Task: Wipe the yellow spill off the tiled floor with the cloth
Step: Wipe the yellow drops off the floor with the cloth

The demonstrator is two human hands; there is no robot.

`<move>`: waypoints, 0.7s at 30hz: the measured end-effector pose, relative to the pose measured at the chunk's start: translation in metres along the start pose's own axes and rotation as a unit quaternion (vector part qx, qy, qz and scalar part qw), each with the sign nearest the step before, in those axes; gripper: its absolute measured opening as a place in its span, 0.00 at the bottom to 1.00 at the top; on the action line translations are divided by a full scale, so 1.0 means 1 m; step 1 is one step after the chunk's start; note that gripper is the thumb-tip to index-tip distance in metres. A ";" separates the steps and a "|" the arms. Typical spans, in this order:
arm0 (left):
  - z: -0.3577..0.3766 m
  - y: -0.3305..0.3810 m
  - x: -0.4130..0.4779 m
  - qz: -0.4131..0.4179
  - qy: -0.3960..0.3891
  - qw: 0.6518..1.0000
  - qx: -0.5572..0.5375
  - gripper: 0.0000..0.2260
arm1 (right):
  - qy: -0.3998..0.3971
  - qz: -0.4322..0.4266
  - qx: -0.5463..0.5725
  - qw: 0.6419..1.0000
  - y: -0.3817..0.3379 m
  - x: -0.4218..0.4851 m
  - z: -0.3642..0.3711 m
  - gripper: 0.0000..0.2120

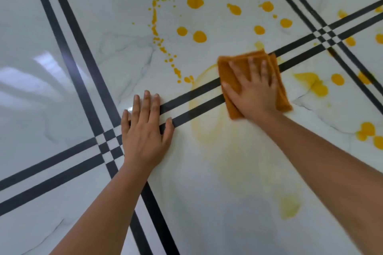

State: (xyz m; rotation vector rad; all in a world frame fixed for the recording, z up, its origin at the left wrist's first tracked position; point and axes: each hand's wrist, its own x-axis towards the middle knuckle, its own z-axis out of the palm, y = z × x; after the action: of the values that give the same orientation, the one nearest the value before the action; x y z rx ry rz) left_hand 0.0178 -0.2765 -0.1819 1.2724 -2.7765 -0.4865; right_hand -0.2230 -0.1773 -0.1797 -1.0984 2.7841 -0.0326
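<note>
1. Glossy, marble-veined white tiled floor (62,89) with paired black stripes. The stripe crossing (109,145) serves as the reference point.
2. Yellow spill (200,36): round drops are scattered up and to the right of the crossing. A pale smeared film (228,151) lies directly to its right.
3. Folded orange cloth (232,64): it lies flat up and to the right of the crossing, across the paired stripe that runs from it. It is judged soft, light, limp and absorbent. It would likely bunch if pushed from an edge, so a flat palm on its middle is the better hold. The wet polished tile is probably slippery.
4. Right hand (252,93): the fingers are straight and spread and the palm presses down on the cloth. Nothing is pinched or curled around.
5. Left hand (145,136): it lies flat with straight fingers close together, resting on bare tile just right of the crossing. It is well apart from the cloth and holds nothing. It probably acts as a brace.
</note>
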 end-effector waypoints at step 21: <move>-0.006 -0.032 -0.002 -0.033 -0.014 0.999 0.015 0.33 | 0.002 -0.091 0.014 0.996 -0.058 0.013 0.004 0.29</move>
State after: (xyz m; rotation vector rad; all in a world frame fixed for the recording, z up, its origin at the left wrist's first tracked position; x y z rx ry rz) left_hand 0.0438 -0.2962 -0.1857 1.3770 -2.7818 -0.4724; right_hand -0.1925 -0.2287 -0.1808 -1.3409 2.6693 -0.0925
